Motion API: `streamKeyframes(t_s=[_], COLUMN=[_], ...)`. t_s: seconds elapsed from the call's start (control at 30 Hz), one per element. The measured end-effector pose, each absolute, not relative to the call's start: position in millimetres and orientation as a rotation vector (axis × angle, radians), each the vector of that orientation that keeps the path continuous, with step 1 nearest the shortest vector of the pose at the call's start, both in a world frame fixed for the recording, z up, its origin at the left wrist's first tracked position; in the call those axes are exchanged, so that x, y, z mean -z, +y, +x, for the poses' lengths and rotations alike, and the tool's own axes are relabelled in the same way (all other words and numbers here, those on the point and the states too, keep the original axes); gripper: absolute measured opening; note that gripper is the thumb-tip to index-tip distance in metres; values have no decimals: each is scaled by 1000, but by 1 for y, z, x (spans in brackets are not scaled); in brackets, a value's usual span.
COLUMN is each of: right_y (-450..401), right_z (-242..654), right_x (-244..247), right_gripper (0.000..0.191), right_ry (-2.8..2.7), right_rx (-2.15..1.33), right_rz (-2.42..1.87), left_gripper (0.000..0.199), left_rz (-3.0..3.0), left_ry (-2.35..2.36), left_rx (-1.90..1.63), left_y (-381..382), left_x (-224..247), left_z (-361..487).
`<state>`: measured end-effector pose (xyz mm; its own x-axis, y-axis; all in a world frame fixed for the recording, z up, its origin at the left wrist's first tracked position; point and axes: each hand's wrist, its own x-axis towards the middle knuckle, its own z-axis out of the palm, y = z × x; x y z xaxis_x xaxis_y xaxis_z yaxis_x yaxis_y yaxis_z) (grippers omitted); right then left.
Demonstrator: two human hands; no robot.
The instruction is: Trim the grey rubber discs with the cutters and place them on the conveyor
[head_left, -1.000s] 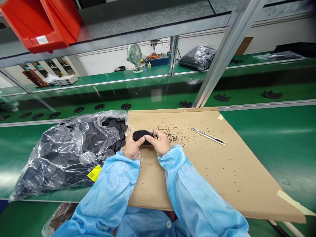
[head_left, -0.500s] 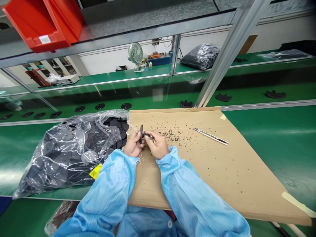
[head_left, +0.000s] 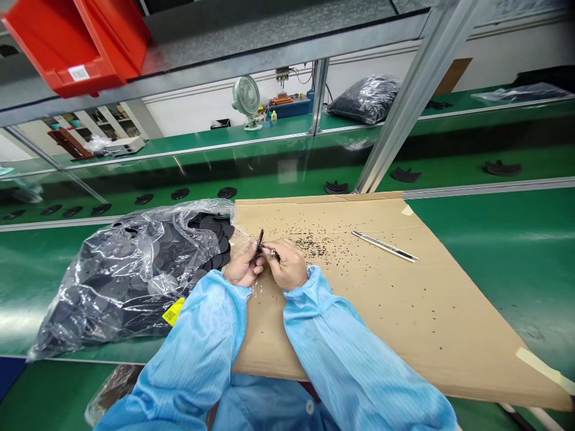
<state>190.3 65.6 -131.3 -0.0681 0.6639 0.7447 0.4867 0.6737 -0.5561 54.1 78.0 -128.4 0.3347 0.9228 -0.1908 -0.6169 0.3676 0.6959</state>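
Note:
My left hand (head_left: 241, 267) pinches a flat black disc (head_left: 259, 244), tilted nearly edge-on, above the left part of a cardboard sheet (head_left: 359, 335). Close against it on the right, my right hand (head_left: 291, 266) is closed around a small shiny metal tool (head_left: 274, 255); most of the tool is hidden by the fingers, so its kind is unclear. Small black bits (head_left: 309, 244) lie scattered over the cardboard just beyond my right hand. To the left, a clear plastic bag (head_left: 112, 287) full of black discs (head_left: 213, 227) opens toward my left hand.
A slim white and black stick-like object (head_left: 385, 246) rests on the cardboard at right. Behind it runs a green conveyor belt (head_left: 287, 179) with spaced black parts (head_left: 405, 175). A metal post (head_left: 404, 96) rises there, and a red bin (head_left: 81, 48) sits on the overhead shelf.
The black disc has turned more edge-on in my left hand. My right fingers have shifted slightly around the metal tool, and more of its shiny end shows.

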Motion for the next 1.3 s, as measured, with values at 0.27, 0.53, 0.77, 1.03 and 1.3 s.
streamKeyframes(t_s=[0.27, 0.53, 0.77, 1.03, 1.3], right_y=[67, 74, 74, 73, 97], right_z=[180, 178, 174, 167, 177], right_x=[135, 144, 146, 142, 156], right_gripper=[17, 30, 33, 28, 20], right_ry=[-1502, -887, -770, -611, -399], right_rx=[-398, -559, -609, -586, -603], right_rz=[-1023, -1161, -1154, -1303, -1307], left_gripper=[32, 31, 38, 47, 70], left_rz=[548, 793, 2012, 2226, 2183], left_ry=[739, 1098, 1798, 1845, 1792], left_rx=[-1271, -1621, -1354, -595, -482], left_y=[83, 124, 233, 310, 326], left_x=[131, 118, 82, 79, 101], left_z=[61, 75, 105, 222, 306])
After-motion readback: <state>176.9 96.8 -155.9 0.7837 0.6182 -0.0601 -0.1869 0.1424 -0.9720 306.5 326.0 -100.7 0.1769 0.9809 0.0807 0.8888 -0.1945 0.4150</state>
